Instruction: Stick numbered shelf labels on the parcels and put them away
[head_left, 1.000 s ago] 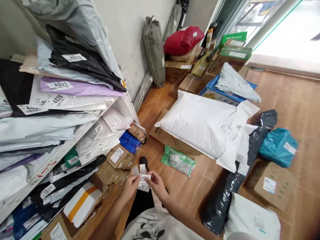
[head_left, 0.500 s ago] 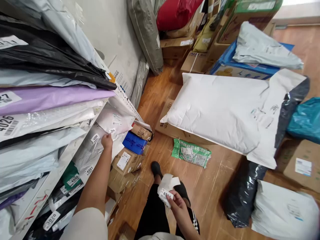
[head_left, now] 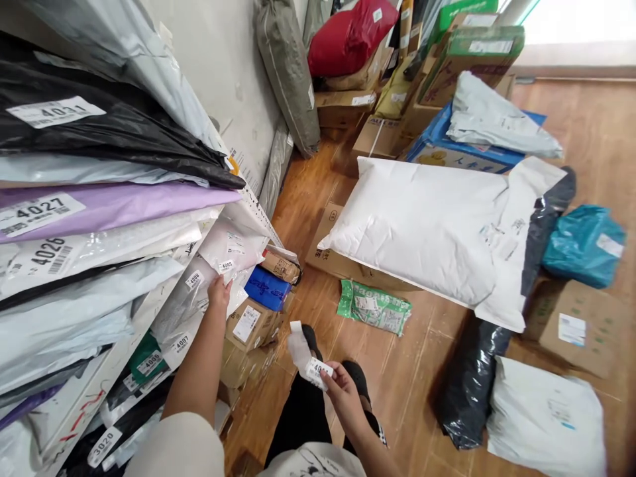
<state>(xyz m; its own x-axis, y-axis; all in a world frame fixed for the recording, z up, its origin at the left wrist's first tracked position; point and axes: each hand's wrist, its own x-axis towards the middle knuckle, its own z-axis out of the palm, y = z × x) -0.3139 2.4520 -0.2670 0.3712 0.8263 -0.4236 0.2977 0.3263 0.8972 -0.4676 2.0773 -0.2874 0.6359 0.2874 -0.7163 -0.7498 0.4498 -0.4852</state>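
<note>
My left hand reaches to the shelf and touches the lower edge of a white mailer bag marked with a small number sticker; whether it grips the bag I cannot tell. My right hand holds a strip of white number labels low in front of me, above my black shoes. Stacked mailer bags in black, purple, white and grey fill the shelf on the left, each with a four-digit sticker.
A big white parcel bag lies on a cardboard box on the wooden floor. A green packet lies just ahead of my feet. Black, teal and white bags and boxes crowd the right. Boxes and a red bag stand by the far wall.
One second ago both hands held the label strip. My left hand has since gone up to the white mailer on the shelf, and my right hand keeps the strip alone.
</note>
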